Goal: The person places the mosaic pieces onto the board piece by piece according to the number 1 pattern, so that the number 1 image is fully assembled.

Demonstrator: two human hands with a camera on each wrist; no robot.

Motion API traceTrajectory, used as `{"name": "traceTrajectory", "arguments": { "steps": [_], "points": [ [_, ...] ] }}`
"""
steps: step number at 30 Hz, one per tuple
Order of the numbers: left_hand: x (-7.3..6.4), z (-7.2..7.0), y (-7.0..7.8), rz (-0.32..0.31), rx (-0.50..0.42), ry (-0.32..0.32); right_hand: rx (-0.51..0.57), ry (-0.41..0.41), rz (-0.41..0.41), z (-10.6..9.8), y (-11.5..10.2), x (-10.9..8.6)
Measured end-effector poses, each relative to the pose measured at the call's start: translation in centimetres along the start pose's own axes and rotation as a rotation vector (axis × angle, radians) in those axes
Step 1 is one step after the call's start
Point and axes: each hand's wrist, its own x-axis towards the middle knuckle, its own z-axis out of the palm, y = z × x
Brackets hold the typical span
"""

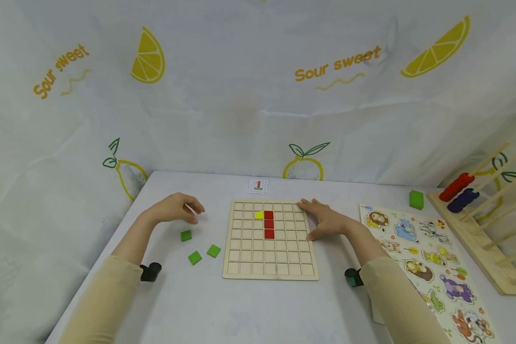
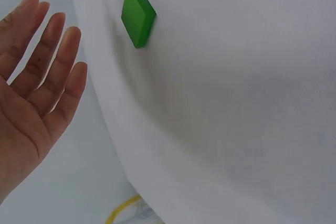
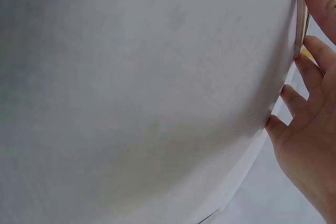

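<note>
A wooden grid board [image 1: 246, 256] lies at the middle of the table. Three red square tiles [image 1: 269, 224] form a column on it, with a yellow piece [image 1: 258, 215] left of the top one. My right hand [image 1: 327, 220] rests at the board's right edge, fingers spread, thumb and fingertips against the rim. In the right wrist view those fingers [image 3: 310, 72] touch the edge and the cloth. My left hand [image 1: 176, 208] hovers left of the board, relaxed and holding nothing. Below it lies a green tile [image 1: 186, 235]; two more green tiles [image 1: 195, 258] sit nearer the front.
Behind the board lies a small card [image 1: 258, 186] printed with a coloured grid pattern. To the right are an animal puzzle board [image 1: 413, 248], partly under my right sleeve, a green block [image 1: 416, 199] and a wooden rack [image 1: 477, 243] with red and blue beads on its rods.
</note>
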Motion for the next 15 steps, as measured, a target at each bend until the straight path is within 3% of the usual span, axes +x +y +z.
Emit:
{"name": "traceTrajectory", "arguments": {
  "steps": [8, 15],
  "points": [
    [-1.1, -0.6, -3.8, -0.030, -0.033, -0.051, -0.003, 0.003, 0.001, 0.1, -0.1, 0.1],
    [-1.3, -0.3, -5.1, -0.047, -0.118, -0.124, 0.000, 0.004, -0.007, 0.0, -0.1, 0.0]
  ]
}}
